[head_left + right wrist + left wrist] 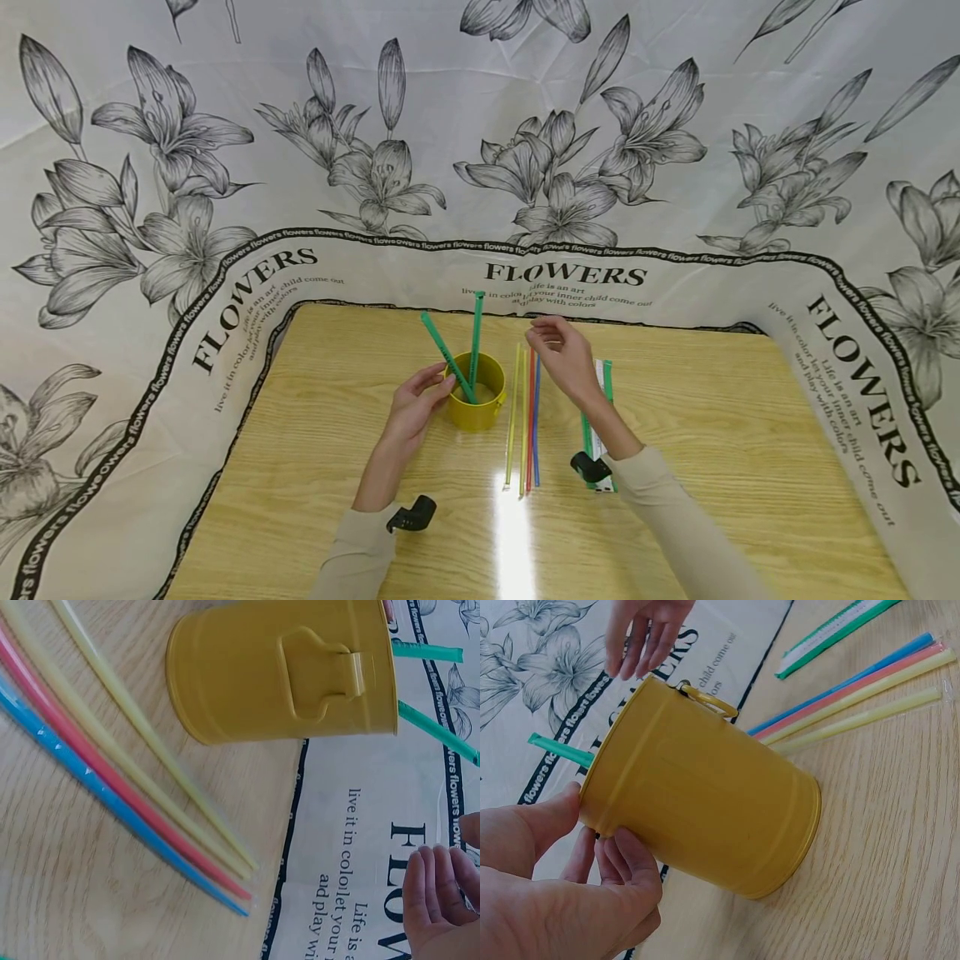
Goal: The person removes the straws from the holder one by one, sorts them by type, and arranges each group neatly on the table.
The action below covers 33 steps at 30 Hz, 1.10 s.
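My left hand (414, 408) grips the upper side of a small yellow bucket (476, 418), thumb near the rim and fingers against its outer wall. The bucket stands upright on the table. Two green straw-like sticks (477, 333) lean out of it, one slanting left. In the right wrist view, a small handle (321, 712) shows on the bucket's side. My right hand (564, 357) hovers right of the bucket with fingers loosely bent, holding nothing visible. Below it lie two yellow straws (513, 421), a red straw (530, 425) and a blue straw (536, 429), side by side.
Green-and-white strips (608, 379) lie farther right, partly hidden under my right forearm. The wooden table (720, 467) meets a white flower-printed cloth (420, 279) at its back and sides. A bright reflection crosses the tabletop near the front.
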Motion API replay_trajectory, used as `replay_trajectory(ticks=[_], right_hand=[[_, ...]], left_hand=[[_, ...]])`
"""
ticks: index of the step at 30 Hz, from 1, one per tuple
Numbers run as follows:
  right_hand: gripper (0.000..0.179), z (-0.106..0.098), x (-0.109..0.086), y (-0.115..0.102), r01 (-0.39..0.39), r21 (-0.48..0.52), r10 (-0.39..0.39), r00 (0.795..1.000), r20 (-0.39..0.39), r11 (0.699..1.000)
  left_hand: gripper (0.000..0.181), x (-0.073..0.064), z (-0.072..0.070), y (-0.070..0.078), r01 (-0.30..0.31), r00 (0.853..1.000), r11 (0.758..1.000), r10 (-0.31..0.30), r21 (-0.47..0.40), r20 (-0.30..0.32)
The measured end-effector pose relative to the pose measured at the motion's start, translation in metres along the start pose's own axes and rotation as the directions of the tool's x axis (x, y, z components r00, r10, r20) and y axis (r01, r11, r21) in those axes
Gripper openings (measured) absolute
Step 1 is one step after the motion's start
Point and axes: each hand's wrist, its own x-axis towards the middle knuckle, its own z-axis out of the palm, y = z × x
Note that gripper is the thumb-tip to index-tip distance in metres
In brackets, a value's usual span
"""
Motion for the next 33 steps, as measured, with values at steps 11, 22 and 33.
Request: replay_trajectory(ticks=[11,22,33], right_hand=[[0.034,0.024,0.001,-0.006,0.057,0.044,-0.058,0.998,0.026,0.997],[0.033,0.049,0.004,-0.009,0.072,0.082,-0.079,0.994,0.075,0.994],[0.035,0.071,0.009,-0.015,0.050,0.076,-0.057,0.994,0.092,0.996]], left_hand=[[0.040,0.001,0.000,0.000,0.007,1.000,0.999,-0.007,-0.034,0.001],[0.039,0.000,0.000,0.001,0.004,1.000,1.000,-0.004,-0.027,0.005],[0.040,0.000,0.000,0.001,0.006,1.000,1.000,-0.006,-0.030,0.005]])
